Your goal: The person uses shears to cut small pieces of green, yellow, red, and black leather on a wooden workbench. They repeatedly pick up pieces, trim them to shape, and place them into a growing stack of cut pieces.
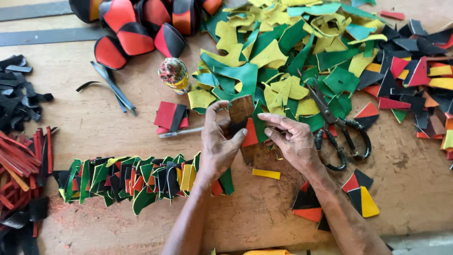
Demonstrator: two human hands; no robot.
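Note:
My left hand (218,144) and my right hand (291,139) meet at the middle of a wooden table (264,212). Together they pinch a small leather piece, black with an orange-red part (248,133), beside a brown wooden block (241,108). A long chain of joined green, black, yellow and red leather pieces (137,179) lies left of my left wrist. Black-handled scissors (337,130) rest just right of my right hand.
A big heap of green and yellow leather scraps (278,56) fills the back. Red-and-black sewn panels (137,28) lie at back left, a thread spool (173,74) and a pen (181,132) nearby. Strips (19,160) crowd the left edge, cut triangles (361,193) the right.

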